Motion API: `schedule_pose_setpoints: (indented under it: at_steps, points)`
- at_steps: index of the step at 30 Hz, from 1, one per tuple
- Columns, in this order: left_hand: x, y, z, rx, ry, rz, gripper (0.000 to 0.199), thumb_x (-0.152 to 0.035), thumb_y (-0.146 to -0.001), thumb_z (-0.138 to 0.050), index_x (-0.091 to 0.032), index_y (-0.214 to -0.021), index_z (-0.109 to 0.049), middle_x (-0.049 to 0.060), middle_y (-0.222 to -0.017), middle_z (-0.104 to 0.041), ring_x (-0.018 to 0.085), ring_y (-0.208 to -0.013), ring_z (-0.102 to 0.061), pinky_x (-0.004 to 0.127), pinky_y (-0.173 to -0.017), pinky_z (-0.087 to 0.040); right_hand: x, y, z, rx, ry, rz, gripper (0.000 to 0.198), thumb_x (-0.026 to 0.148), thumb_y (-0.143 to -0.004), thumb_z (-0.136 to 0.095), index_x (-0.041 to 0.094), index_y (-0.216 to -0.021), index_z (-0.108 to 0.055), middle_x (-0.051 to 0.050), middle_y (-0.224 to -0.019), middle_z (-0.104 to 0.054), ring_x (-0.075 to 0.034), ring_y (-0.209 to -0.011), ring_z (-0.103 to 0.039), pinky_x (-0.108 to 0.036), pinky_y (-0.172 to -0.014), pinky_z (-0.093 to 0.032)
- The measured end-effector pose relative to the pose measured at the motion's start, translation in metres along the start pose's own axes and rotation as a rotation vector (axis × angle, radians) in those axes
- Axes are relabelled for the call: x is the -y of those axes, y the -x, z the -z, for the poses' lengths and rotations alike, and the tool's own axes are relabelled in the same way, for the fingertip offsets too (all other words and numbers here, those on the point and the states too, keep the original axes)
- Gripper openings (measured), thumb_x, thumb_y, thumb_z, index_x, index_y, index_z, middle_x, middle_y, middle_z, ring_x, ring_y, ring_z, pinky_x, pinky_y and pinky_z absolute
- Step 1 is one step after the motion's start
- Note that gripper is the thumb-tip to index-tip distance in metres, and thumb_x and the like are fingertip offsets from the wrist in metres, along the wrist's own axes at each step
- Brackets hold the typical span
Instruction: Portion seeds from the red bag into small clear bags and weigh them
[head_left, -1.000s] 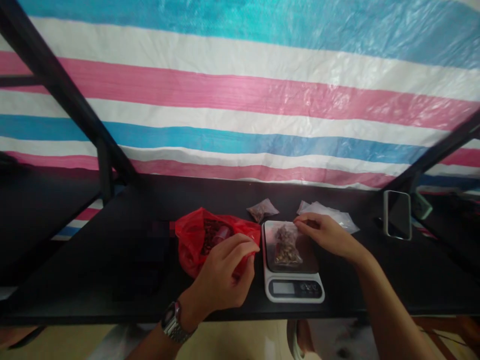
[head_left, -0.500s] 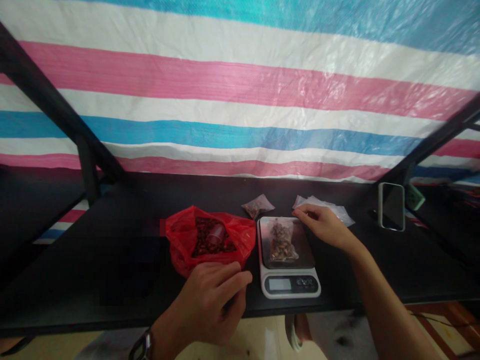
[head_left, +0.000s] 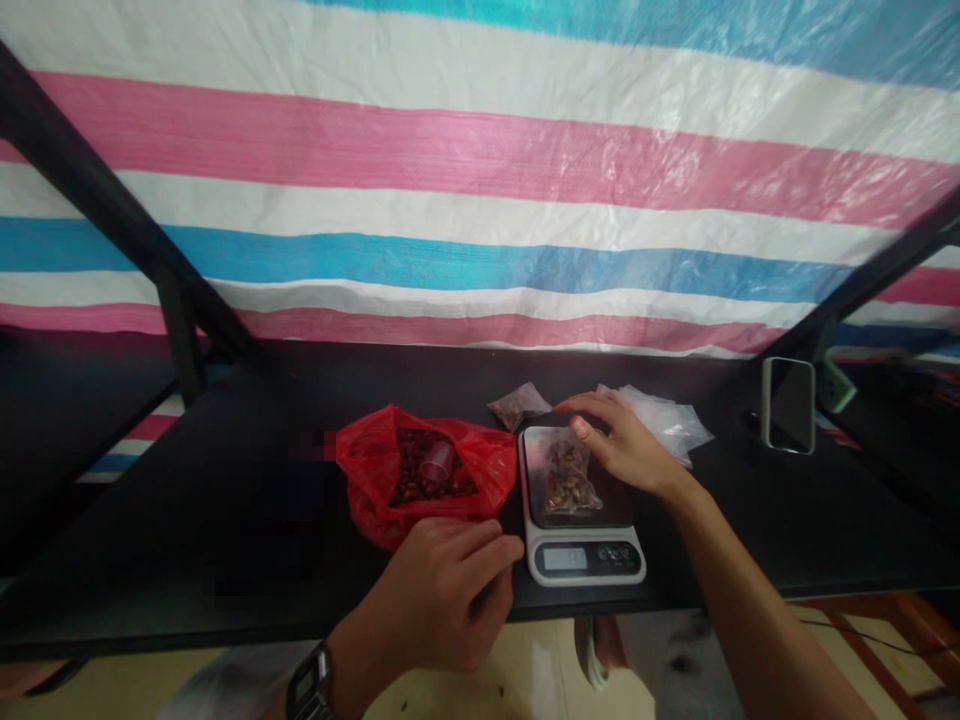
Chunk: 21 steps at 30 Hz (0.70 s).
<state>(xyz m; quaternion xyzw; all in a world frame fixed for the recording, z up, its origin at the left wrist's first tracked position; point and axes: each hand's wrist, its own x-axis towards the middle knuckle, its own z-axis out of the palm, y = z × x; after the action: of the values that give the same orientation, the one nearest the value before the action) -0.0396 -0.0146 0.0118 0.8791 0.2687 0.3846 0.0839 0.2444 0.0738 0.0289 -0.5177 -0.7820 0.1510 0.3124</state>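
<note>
A clear plastic bag of brown, nut-like pieces [head_left: 571, 488] lies on the dark plate of a white digital scale [head_left: 537, 545]. Over the far end of that bag my right hand [head_left: 621, 440] hovers open, thumb and fingers apart; whether a fingertip touches the bag I cannot tell. My left hand [head_left: 459, 590] is curled closed in front of the scale's left corner, with nothing visible in it. Just beyond it sits an open red plastic bag [head_left: 367, 505] of brown pieces [head_left: 411, 470], with a small clear cup [head_left: 436, 464] lying in them.
Behind the scale lies a small filled plastic bag [head_left: 519, 405]. Flat clear bags [head_left: 667, 422] are spread to the right, behind my right hand. A phone [head_left: 789, 405] stands upright further right on the black table [head_left: 187, 520]. Striped sheeting [head_left: 480, 150] hangs at the back.
My right hand has moved left from the flat bags to above the filled bag, its fingers spreading. My left hand has shifted slightly right, staying curled. Faint digits now show on the scale's display.
</note>
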Motion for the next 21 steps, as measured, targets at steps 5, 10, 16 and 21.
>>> schedule_pose_setpoints:
  at_steps: [5, 10, 16, 21]
  points:
    - [-0.004, 0.000, -0.006, 0.020, -0.011, -0.041, 0.027, -0.005, -0.085, -0.052, -0.022, -0.101, -0.066, 0.002, -0.074, -0.069, 0.016, -0.060, -0.066, 0.026, -0.060, -0.055, 0.002, 0.000, -0.003, 0.004, 0.030, -0.036, 0.076, 0.080, -0.102, -0.031, 0.024, -0.115, -0.081, -0.008, -0.108, -0.081, -0.027, -0.098, -0.062, -0.047, -0.098, -0.045]
    - [-0.006, 0.000, -0.011, 0.028, -0.016, -0.054, 0.027, -0.005, -0.087, -0.051, -0.022, -0.102, -0.065, 0.001, -0.073, -0.068, 0.015, -0.059, -0.065, 0.025, -0.058, -0.053, 0.002, 0.000, -0.004, -0.004, -0.017, -0.055, 0.078, 0.080, -0.102, -0.029, 0.025, -0.122, -0.079, -0.007, -0.108, -0.082, -0.026, -0.095, -0.062, -0.048, -0.098, -0.045]
    - [-0.007, -0.006, -0.017, 0.037, 0.002, -0.093, 0.024, -0.005, -0.089, -0.050, -0.021, -0.103, -0.063, 0.002, -0.075, -0.070, 0.016, -0.059, -0.065, 0.027, -0.055, -0.051, 0.001, 0.000, -0.007, 0.007, -0.076, -0.086, 0.077, 0.077, -0.104, -0.026, 0.024, -0.122, -0.078, -0.006, -0.105, -0.082, -0.027, -0.098, -0.062, -0.047, -0.101, -0.042]
    - [-0.008, -0.009, -0.023, 0.043, 0.001, -0.106, 0.024, -0.006, -0.091, -0.049, -0.020, -0.104, -0.063, 0.000, -0.074, -0.069, 0.017, -0.058, -0.066, 0.028, -0.055, -0.050, 0.003, 0.001, -0.010, 0.062, -0.110, -0.115, 0.081, 0.082, -0.101, -0.025, 0.025, -0.120, -0.078, -0.008, -0.103, -0.082, -0.031, -0.103, -0.063, -0.053, -0.104, -0.038]
